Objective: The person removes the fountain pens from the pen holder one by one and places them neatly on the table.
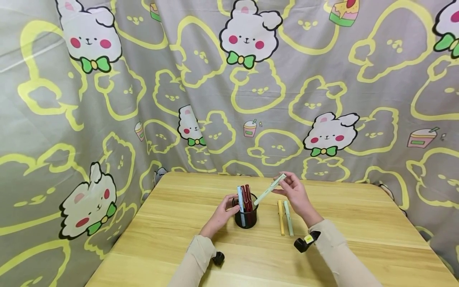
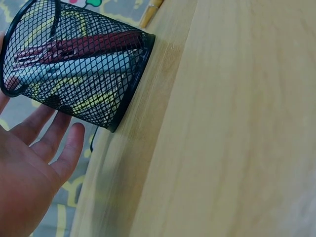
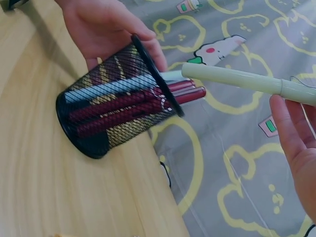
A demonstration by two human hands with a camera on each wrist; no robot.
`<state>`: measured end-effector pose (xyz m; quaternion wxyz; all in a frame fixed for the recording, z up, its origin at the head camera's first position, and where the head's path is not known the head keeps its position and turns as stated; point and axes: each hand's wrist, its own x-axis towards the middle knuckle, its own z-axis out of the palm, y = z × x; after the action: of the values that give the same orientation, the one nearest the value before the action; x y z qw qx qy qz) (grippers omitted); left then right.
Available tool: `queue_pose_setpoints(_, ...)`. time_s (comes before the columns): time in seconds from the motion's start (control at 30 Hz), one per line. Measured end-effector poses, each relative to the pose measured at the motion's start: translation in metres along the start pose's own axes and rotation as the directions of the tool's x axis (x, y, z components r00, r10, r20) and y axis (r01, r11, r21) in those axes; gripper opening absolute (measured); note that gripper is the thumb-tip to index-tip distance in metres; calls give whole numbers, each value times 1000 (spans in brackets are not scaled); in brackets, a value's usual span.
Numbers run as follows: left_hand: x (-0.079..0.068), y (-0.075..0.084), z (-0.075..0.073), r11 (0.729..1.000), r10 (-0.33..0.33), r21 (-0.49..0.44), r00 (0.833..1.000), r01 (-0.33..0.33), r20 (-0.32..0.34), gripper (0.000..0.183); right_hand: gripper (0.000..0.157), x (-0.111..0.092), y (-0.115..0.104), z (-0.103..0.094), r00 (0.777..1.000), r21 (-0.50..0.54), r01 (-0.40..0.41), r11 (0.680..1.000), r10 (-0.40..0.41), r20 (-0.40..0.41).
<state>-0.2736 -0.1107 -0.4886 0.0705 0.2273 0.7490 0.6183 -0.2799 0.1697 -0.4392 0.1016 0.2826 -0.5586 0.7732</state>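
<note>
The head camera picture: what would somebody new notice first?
Probably the bunny-print cloth hanging behind the table. Next, on the table, the black mesh cup holding dark red pens, and the pale green pen slanting near the cup's rim in the right hand.

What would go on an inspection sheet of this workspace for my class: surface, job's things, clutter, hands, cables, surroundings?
Surface: wood-grain table.
Job's things: upright black mesh pen holder containing a light blue pen and two dark red pens; yellow pen and pale green pen lying to its right.
Clutter: nothing seen.
Hands: left hand holds the holder near its rim; right hand pinches a second pale green pen, tilted, lower end at the holder's mouth.
Cables: nothing seen.
Surroundings: grey cartoon-print curtain behind and beside the table.
</note>
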Motion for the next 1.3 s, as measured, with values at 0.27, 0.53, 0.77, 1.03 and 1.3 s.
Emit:
queue_pose_setpoints(0.27, 0, 2, -1, 1000, 4, -2, 1000, -4, -1, 45, 25, 2, -9, -19, 997, -5, -38, 999, 38, -74)
queue_pose_setpoints(0.53, -1, 1, 0, 1000, 4, 0, 1000, -4, 1, 45, 33, -2, -17, -41, 992, -9, -79, 997, 78, -103)
queue_pose_setpoints(0.77, -2, 1, 0, 1000, 8, 5, 1000, -8, -5, 45, 32, -7, -18, -60, 985, -55, -135, 989, 127, -120)
queue_pose_setpoints(1.03, -3, 3, 1, 1000, 5, -9, 1000, -5, -6, 45, 32, -13, -21, -78, 967, -144, -225, 964, 203, -154)
queue_pose_setpoints(1.3, -1, 2, 1, 1000, 10, -9, 1000, -10, 3, 45, 34, -20, -15, -92, 956, -160, -258, 953, 228, -184)
